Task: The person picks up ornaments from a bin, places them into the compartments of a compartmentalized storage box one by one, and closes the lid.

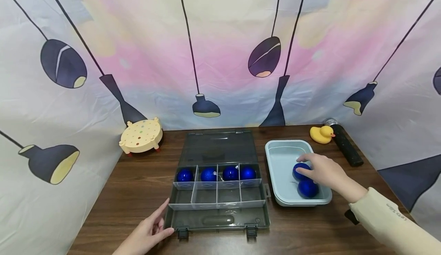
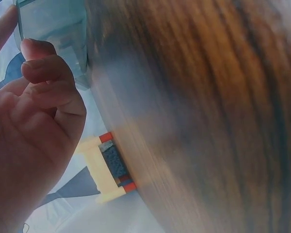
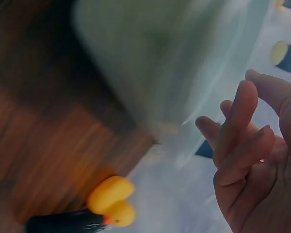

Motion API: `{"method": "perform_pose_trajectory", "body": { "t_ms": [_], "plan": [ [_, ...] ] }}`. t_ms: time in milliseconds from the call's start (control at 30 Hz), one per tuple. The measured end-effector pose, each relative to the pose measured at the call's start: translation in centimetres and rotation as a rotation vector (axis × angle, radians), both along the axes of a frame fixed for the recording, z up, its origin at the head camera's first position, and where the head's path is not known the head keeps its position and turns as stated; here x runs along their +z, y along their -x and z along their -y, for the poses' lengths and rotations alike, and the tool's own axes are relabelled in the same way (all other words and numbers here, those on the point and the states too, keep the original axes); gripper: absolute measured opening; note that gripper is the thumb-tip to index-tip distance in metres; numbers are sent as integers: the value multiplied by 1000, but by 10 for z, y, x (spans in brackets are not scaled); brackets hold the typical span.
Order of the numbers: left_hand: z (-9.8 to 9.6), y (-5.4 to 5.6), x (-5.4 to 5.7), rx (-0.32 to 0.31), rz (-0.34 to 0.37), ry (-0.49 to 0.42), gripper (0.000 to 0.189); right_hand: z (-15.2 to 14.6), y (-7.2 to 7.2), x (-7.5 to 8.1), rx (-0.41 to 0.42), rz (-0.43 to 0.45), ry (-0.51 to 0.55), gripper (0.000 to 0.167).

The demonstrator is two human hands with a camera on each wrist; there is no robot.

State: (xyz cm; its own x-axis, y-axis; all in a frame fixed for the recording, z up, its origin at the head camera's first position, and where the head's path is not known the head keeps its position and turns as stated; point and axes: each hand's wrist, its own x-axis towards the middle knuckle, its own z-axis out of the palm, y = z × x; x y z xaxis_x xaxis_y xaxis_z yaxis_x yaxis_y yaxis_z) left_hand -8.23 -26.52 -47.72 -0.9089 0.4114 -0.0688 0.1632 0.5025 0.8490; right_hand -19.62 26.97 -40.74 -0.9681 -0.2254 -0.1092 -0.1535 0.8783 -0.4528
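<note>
A dark see-through compartment box (image 1: 220,220) lies on the table with its lid laid back. Blue balls (image 1: 185,175) sit one to each cell in its back row, and the cells in front hold none. My left hand (image 1: 146,230) touches the box's front left corner with thumb and straight index finger; the other fingers curl inward in the left wrist view. Inside a pale blue tray (image 1: 280,163), my right hand (image 1: 325,170) spreads thumb and fingers about a blue ball (image 1: 299,175). Another blue ball (image 1: 307,189) lies just in front. No ball shows in the right wrist view.
Behind the tray stand a yellow rubber duck (image 1: 321,134) and a black microphone (image 1: 347,146). A cream, dotted round stool-like toy (image 1: 141,136) lies at the back left. A printed cloth (image 1: 227,56) hangs along the table's back edge.
</note>
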Motion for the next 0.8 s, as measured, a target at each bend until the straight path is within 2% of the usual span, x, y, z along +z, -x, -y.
{"method": "perform_pose_trajectory", "body": {
  "t_ms": [333,800],
  "plan": [
    [0,0,-1,2,-25,-10,76,-7,7,-20,-18,-25,-76,50],
    [0,0,0,4,21,-5,77,2,16,-27,-20,9,-171,52]
  ]
}}
